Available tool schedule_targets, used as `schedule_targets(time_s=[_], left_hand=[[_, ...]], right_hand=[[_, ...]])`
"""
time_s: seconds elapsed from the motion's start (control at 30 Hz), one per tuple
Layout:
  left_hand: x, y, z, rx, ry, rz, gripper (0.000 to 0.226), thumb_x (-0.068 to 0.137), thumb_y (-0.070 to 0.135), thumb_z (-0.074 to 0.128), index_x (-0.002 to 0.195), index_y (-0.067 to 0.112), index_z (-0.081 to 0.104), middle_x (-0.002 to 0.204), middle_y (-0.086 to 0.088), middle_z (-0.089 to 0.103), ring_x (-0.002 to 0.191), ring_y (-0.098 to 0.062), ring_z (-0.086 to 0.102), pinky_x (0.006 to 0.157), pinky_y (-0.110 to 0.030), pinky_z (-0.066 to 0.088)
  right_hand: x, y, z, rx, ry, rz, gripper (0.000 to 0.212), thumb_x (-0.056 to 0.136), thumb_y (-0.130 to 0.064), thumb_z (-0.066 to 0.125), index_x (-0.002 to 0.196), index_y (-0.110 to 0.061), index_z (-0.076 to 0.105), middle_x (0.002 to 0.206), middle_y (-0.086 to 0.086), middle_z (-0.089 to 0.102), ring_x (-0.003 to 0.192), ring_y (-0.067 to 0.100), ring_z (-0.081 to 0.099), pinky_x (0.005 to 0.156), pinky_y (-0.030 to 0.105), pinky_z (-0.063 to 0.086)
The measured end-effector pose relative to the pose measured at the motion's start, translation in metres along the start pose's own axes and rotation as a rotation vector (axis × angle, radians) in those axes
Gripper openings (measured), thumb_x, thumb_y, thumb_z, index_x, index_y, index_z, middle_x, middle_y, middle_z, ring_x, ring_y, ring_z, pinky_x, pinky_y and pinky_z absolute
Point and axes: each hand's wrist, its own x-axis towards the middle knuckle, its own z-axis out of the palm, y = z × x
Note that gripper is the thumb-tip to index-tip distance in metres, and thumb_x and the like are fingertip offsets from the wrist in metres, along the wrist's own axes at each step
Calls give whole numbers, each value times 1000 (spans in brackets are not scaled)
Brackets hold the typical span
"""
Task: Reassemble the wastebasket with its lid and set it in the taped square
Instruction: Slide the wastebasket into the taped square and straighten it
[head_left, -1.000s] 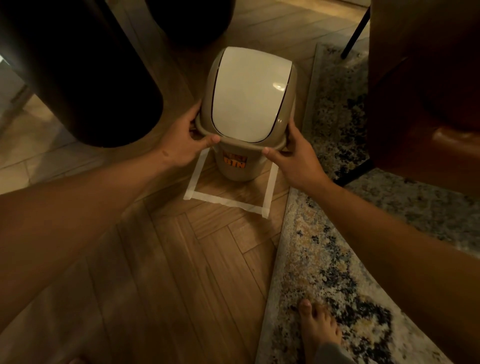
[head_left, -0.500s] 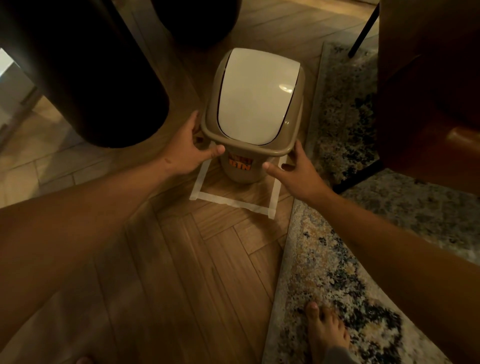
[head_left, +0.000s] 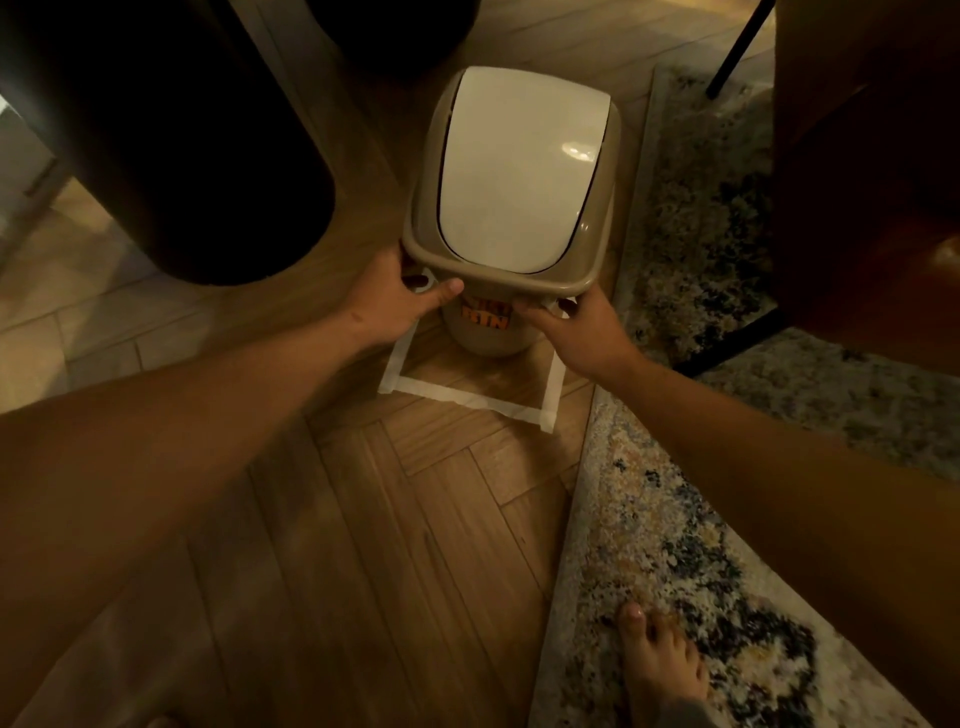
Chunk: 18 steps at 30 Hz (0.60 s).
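Note:
The beige wastebasket stands upright on the wood floor inside the white taped square, with an orange label on its front. Its beige lid with the white swing flap sits on top. My left hand grips the bin's left side just under the lid rim, thumb across the front. My right hand holds the right side under the rim, fingertips on the bin body. The far side of the tape is hidden behind the bin.
A large dark rounded object looms close on the left. A patterned rug borders the tape on the right, with my bare foot on it. Brown furniture and a black leg stand at the right.
Both hands have slid from the lid's front rim down to the bin's sides under the rim. The bin now sits lower, within the tape.

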Motion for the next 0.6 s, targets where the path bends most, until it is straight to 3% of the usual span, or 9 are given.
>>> schedule_targets(time_s=[0.17, 0.3, 0.4, 0.5, 0.6], left_hand=[[2, -8, 1, 17, 61, 12, 64, 89, 37, 76, 145, 17, 53, 137, 5, 62, 115, 3, 57, 74, 1, 44], [-1, -9, 2, 11, 90, 16, 58, 88, 33, 78, 139, 16, 58, 114, 24, 62, 96, 27, 56, 75, 5, 42], [-3, -12, 1, 21, 83, 28, 57, 88, 31, 78, 139, 17, 58, 117, 20, 63, 96, 30, 55, 79, 4, 43], [-4, -13, 0, 29, 73, 56, 60, 87, 33, 79, 140, 16, 57, 124, 14, 63, 102, 24, 56, 89, -2, 46], [-7, -13, 0, 58, 42, 64, 76, 79, 40, 85, 144, 25, 49, 120, 30, 56, 106, 24, 52, 90, -4, 47]], right_hand=[[4, 5, 0, 32, 1, 16, 70, 90, -20, 86, 151, -10, 52, 138, -10, 65, 124, -9, 61, 99, 12, 51], [1, 7, -1, 65, -3, 9, 68, 91, -13, 85, 151, -7, 53, 142, -1, 66, 129, 1, 62, 102, 18, 52], [-1, 12, -2, 44, -2, 14, 66, 91, -13, 85, 150, -6, 55, 140, -1, 68, 126, -2, 63, 97, 14, 52], [-2, 10, -4, 28, -15, 21, 71, 89, -19, 87, 150, -6, 54, 144, 3, 65, 134, 11, 60, 106, 26, 52], [-1, 7, -7, -34, -33, -25, 81, 83, -15, 92, 151, -1, 50, 149, 9, 61, 142, 19, 55, 118, 38, 46]])
